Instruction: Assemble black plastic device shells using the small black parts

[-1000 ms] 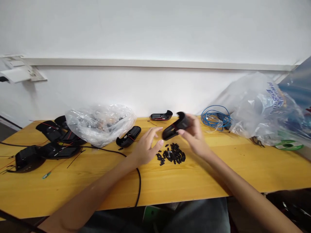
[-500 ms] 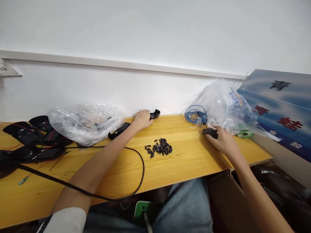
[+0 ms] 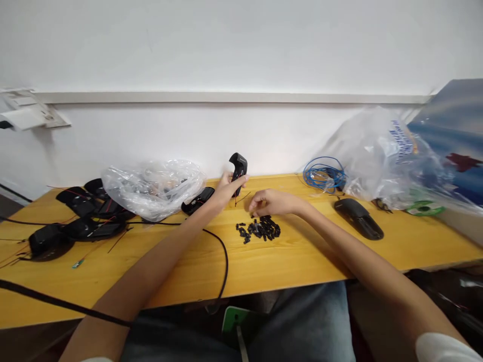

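My left hand (image 3: 225,187) is closed around a black plastic shell (image 3: 238,170) and holds it upright near the back of the wooden table (image 3: 302,261); thin wires hang from it. My right hand (image 3: 268,202) hovers just above a pile of small black parts (image 3: 258,229), its fingers curled down in a pinch; whether they hold a part is hidden. Another black shell (image 3: 358,218) lies flat on the table to the right, apart from both hands.
A clear bag of parts (image 3: 153,188) and a black shell (image 3: 197,200) lie left of my left hand. Several black shells with red wires (image 3: 77,218) fill the far left. A blue wire coil (image 3: 323,176), a big plastic bag (image 3: 388,161) and a black cable (image 3: 222,261) are also here.
My left hand has lifted the black shell from the table's back edge. My right hand left the other shell on the right and moved left to the pile of small parts.
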### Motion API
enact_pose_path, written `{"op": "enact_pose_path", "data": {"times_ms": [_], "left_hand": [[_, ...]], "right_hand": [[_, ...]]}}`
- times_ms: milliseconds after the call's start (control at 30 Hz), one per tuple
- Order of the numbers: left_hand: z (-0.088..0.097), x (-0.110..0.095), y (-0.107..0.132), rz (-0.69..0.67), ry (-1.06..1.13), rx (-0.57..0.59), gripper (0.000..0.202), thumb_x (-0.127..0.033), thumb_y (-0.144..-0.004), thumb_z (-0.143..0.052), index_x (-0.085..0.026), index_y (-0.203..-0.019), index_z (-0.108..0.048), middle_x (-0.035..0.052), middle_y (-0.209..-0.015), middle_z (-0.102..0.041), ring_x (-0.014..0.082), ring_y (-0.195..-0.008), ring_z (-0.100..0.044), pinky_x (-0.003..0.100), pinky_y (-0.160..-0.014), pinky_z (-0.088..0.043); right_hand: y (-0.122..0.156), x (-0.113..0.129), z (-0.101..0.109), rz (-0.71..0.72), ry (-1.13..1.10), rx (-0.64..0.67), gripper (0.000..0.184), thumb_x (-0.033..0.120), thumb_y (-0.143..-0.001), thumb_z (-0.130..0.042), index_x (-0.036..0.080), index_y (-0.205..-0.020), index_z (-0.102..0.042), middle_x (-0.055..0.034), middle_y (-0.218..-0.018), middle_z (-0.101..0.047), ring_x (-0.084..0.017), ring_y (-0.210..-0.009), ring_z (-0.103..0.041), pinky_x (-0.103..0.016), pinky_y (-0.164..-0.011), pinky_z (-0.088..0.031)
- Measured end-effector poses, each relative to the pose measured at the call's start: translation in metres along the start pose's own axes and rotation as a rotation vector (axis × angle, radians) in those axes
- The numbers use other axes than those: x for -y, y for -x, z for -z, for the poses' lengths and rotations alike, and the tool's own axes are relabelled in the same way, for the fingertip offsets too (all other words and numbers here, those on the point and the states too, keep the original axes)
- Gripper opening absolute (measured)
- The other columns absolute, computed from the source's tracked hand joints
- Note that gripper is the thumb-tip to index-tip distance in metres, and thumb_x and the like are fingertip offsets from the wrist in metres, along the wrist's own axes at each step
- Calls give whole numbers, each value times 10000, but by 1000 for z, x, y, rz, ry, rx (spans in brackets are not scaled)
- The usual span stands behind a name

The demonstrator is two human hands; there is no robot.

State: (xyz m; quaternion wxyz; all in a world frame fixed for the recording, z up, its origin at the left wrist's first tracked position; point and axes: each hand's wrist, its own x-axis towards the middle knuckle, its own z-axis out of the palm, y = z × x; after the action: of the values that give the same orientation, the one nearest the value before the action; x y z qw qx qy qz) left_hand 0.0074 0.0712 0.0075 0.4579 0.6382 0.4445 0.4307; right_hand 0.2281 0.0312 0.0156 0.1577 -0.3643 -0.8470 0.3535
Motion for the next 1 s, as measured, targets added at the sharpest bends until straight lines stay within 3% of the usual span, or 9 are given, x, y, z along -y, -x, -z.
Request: {"op": "enact_pose_path", "data": {"times_ms": [100,200,300,433,567,667,800,900,1000], "left_hand": [[8,3,31,97,358,151,654,-792,-853,-799,-203,-986,-551,2,-916,-642,27,-476,-404,200,-410,-255],[8,8,44,185,489,132,799,-919,-714,-833,-206,-912,-532,-29,-794,-594,20,-421,-356,187,-358,-145],[5,9,44,218,509,62,796,-886,-651,-902,-201,-841,-544,-40,-715,-566,32,-416,-381,182,-343,-180],[4,8,43,222,531,60,709,-773,-709,-937,-202,-746,-519,-72,-584,-451,37,-411,-339,174,-350,-198],[6,8,46,188,577,47,711,-736,-697,-959,-209,-721,-483,-79,-553,-436,40,-411,-335,172,-364,-221],[6,11,46,207,550,58,692,-754,-720,-929,-208,-711,-503,-64,-540,-452,56,-420,-366,182,-378,-251],[6,16,45,219,538,21,675,-737,-700,-956,-205,-747,-543,-71,-581,-443,65,-468,-377,193,-426,-330],[8,18,45,196,562,47,654,-710,-699,-969,-199,-742,-563,-68,-596,-436,74,-495,-396,211,-462,-368],[9,17,46,186,551,89,635,-728,-737,-934,-185,-746,-605,-47,-591,-462,91,-520,-434,228,-494,-375]], "right_hand": [[-9,-22,-1,73,-141,70,181,294,-898,-826,181,-1036,-855,-76,-1022,-840,-213,-901,-770,-328,-843,-613],[-5,-32,-9,189,-154,11,136,298,-948,-778,190,-976,-855,-87,-1010,-819,-213,-933,-752,-340,-897,-596],[3,-27,-18,188,-135,-56,129,253,-992,-715,199,-960,-828,-73,-950,-805,-203,-871,-726,-331,-844,-579],[7,-16,-26,81,-173,-219,121,269,-1028,-674,198,-1056,-767,-52,-957,-787,-179,-784,-670,-308,-752,-543],[4,-12,-35,72,-382,-405,237,375,-1014,-728,211,-1177,-776,-81,-1100,-802,-209,-945,-716,-360,-889,-577],[1,-7,-42,47,-558,-465,307,445,-972,-794,238,-1199,-801,-80,-1133,-813,-221,-989,-729,-389,-939,-575],[2,3,-44,28,-607,-480,273,479,-934,-837,244,-1072,-818,-35,-968,-773,-195,-865,-667,-352,-826,-532],[6,10,-42,28,-570,-522,281,508,-943,-824,239,-1019,-797,34,-762,-595,-155,-706,-515,-313,-700,-425],[9,16,-39,-4,-564,-574,309,532,-949,-811,235,-1018,-762,57,-737,-498,-147,-676,-444,-310,-676,-380]]}}
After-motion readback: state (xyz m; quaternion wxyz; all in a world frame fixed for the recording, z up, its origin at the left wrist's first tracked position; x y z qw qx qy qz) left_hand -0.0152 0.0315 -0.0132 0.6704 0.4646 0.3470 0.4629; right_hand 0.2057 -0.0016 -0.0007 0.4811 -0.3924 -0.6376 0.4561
